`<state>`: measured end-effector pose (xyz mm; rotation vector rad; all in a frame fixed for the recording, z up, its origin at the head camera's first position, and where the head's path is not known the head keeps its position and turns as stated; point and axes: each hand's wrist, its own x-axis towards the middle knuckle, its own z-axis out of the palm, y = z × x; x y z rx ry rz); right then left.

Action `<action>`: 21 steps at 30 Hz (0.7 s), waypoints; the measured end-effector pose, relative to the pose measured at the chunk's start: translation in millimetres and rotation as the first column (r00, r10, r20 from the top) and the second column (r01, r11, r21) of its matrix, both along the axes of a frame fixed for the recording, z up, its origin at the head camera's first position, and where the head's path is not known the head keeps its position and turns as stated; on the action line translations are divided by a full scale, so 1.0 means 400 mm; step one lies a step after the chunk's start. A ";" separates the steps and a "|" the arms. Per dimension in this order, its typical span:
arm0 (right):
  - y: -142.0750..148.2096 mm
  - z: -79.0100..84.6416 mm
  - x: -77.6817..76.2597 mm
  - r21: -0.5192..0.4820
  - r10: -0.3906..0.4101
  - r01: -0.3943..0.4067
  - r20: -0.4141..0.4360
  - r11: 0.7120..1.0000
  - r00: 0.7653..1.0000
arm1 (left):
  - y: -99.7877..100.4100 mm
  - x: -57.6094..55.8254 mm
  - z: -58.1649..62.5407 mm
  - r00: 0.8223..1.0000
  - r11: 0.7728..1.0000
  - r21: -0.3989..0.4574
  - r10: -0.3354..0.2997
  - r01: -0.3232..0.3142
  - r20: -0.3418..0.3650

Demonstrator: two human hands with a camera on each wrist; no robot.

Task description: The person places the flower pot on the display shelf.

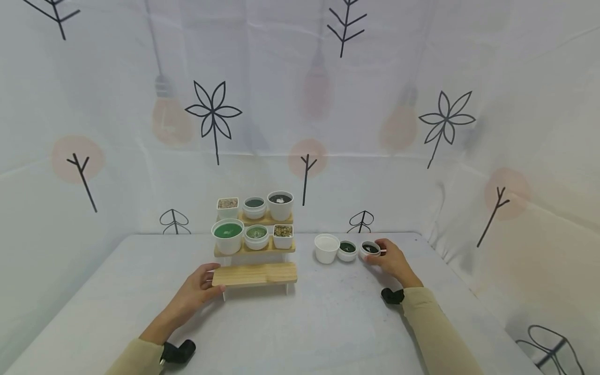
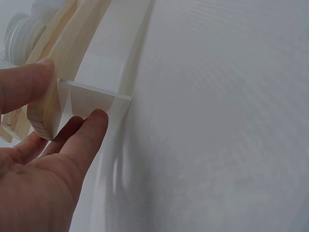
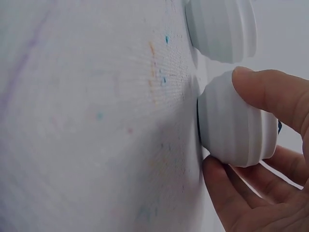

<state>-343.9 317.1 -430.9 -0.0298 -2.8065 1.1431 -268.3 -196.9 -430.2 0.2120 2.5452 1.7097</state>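
Note:
My left hand point(image 1: 194, 292) grips the left end of the lowest wooden shelf point(image 1: 255, 274) of a three-step stand. In the left wrist view, its thumb lies along the wood and fingers reach beneath, beside a clear support leg point(image 2: 91, 99). At the right, my right hand point(image 1: 392, 262) holds a small white cup point(image 1: 370, 250) with dark contents, thumb on one side and fingers on the other. The right wrist view shows this ribbed cup point(image 3: 236, 121) upright, its base close over the tabletop. Beside it stand a similar cup point(image 1: 347, 252) with dark green contents and a taller white cup point(image 1: 326, 249).
The middle shelf point(image 1: 255, 250) bears a large green-filled cup point(image 1: 228, 237), a small round cup point(image 1: 256, 238) and a square cup point(image 1: 283, 237). Three more cups stand on the top shelf point(image 1: 265, 219). A patterned white cloth point(image 1: 281, 104) hangs behind the white table point(image 1: 300, 333).

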 end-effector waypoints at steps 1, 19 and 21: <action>0.000 0.000 0.000 -0.001 -0.001 0.001 0.000 1.000 1.000 | 0.000 0.000 0.000 1.000 1.000 0.000 0.000 0.000 0.000; -0.013 0.043 0.020 -0.029 -0.034 0.031 -0.114 0.999 0.993 | -0.001 -0.002 -0.002 1.000 0.999 0.034 -0.006 0.007 -0.006; -0.019 0.051 0.024 -0.027 -0.025 0.022 -0.126 0.999 0.992 | -0.001 -0.004 -0.003 1.000 0.999 0.040 -0.004 0.004 -0.003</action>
